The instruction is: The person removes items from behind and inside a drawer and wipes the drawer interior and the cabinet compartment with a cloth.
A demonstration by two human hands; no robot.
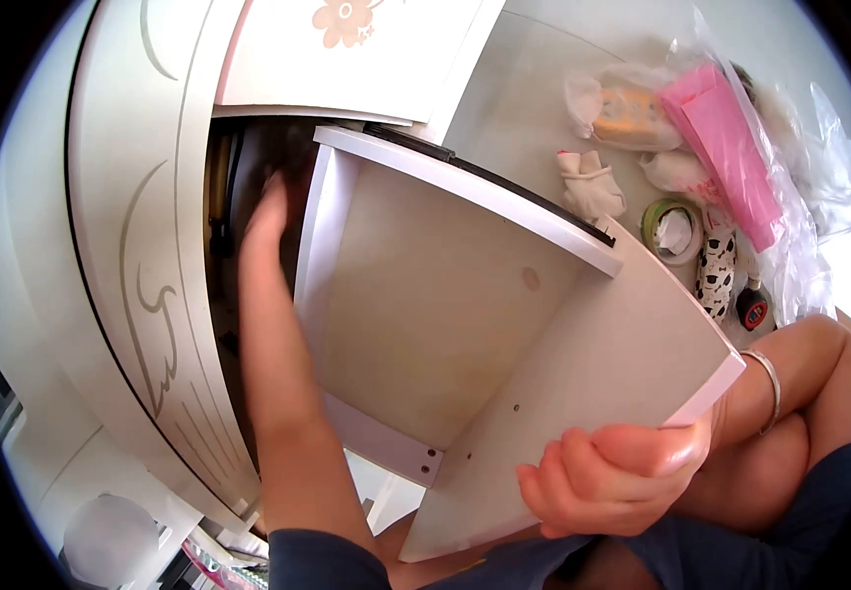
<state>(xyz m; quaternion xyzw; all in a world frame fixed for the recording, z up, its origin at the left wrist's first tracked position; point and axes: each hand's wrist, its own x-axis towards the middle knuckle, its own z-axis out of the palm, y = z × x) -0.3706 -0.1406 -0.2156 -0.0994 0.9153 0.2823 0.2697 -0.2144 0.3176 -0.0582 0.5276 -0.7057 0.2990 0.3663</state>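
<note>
A white drawer [425, 324] is pulled out of the cabinet and sits tilted, its inside bare apart from a faint round mark. My right hand [622, 477] is closed over the edge of the drawer's front panel, fingers curled to the inner side. My left arm reaches past the back of the drawer into the dark cabinet opening. There my left hand [268, 211] is in shadow, and its fingers are too dim to make out. A black slide rail [504, 177] runs along the drawer's far side.
The white cabinet [175, 246] with carved trim stands at the left. On the floor at right lie a roll of tape [671, 232], a tape measure [752, 307], white gloves [591, 185], a pink packet [721, 152] and clear plastic bags [834, 187].
</note>
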